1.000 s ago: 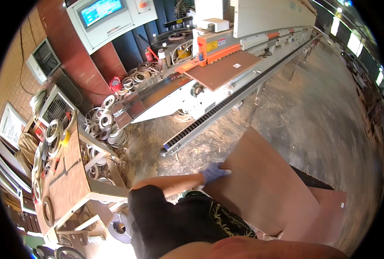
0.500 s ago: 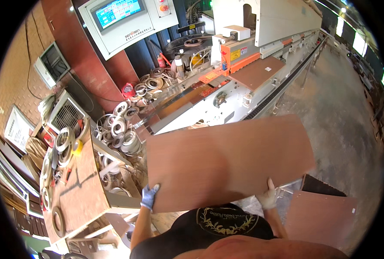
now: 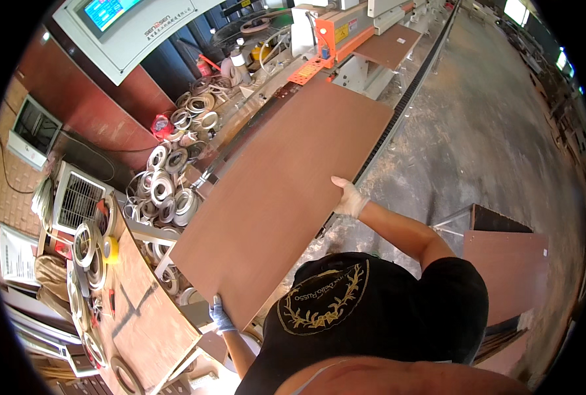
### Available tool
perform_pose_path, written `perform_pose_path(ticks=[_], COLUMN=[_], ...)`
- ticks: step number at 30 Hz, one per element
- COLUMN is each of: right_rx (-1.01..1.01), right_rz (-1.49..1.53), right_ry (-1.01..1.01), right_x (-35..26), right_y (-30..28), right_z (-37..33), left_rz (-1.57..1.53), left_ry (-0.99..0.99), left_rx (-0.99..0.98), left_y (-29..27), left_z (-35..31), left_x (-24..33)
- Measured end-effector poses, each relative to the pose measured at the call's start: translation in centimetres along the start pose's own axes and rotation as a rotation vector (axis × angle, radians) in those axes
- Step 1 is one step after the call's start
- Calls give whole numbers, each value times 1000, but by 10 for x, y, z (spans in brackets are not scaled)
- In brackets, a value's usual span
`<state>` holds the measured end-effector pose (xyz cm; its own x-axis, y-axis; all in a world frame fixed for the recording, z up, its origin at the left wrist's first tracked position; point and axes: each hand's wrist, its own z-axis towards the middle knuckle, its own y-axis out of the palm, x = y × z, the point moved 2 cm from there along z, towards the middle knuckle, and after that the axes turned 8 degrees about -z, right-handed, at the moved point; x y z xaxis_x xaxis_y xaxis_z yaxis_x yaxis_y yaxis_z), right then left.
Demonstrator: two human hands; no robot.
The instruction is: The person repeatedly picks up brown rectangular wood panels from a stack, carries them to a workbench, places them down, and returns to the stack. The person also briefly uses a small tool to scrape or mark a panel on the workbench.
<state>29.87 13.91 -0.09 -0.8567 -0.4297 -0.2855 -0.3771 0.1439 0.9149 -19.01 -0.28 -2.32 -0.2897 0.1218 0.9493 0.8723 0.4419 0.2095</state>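
Observation:
A large brown wood-look panel stretches out in front of me, its far end over the bed of a long machine with an orange guard. My left hand, in a bluish glove, grips the panel's near corner with the thumb on top. Halfway along the right-hand edge, my right hand in a pale glove clasps the board, its fingers hidden underneath. A second brown panel with a small white label lies farther along the machine.
On the left stands a plywood bench with band coils and a yellow tape roll. Many coils of edge strip are heaped between bench and machine. A control box with a screen hangs above. Brown panels are stacked at the right.
The panel has swung from lying crosswise to pointing away along the machine, its far end now over the bed. My right hand has moved forward with it; both hands keep their hold.

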Motion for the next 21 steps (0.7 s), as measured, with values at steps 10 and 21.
perform_pose_path(ticks=[10, 21], right_rx=[446, 780], right_rz=[-67, -192], right_ry=[-43, -24], right_x=[-25, -43], right_y=[33, -6], right_z=[81, 118], left_rz=[-220, -72], left_ry=[-390, -446], left_rx=[-89, -44], left_y=[38, 79], left_z=[96, 93], left_x=[-4, 27])
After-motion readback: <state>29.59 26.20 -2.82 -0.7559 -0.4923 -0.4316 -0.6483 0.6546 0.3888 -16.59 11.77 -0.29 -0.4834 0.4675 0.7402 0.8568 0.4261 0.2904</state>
